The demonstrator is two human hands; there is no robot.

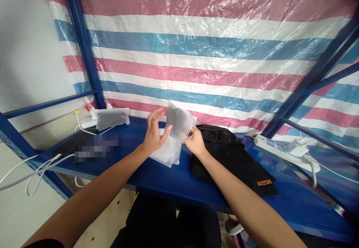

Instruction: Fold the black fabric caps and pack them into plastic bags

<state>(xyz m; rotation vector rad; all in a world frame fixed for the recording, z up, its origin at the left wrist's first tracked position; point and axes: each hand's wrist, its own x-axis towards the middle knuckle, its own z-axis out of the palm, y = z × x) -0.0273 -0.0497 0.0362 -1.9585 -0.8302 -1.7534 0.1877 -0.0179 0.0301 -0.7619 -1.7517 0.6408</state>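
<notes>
A frosted translucent zip bag (pixel 179 123) is held up above the blue shelf, its surface creased. My right hand (pixel 195 140) grips the bag's right lower edge between thumb and fingers. On the other side my left hand (pixel 157 131) has its fingers spread, slightly smeared by motion; the thumb is close to the bag, and I cannot tell if it touches. Under both hands lie more flat frosted zip bags (pixel 165 154), overlapping each other. Folded black clothing (pixel 238 158) with orange lettering lies just right of my right hand.
The blue metal shelf (pixel 134 173) has blue posts at both sides and a striped plastic sheet (pixel 196 46) behind. A power strip (pixel 273 147) with chargers sits right. Another frosted bag (pixel 112 118), a black flat item (pixel 71 142) and white cables (pixel 45 166) are left.
</notes>
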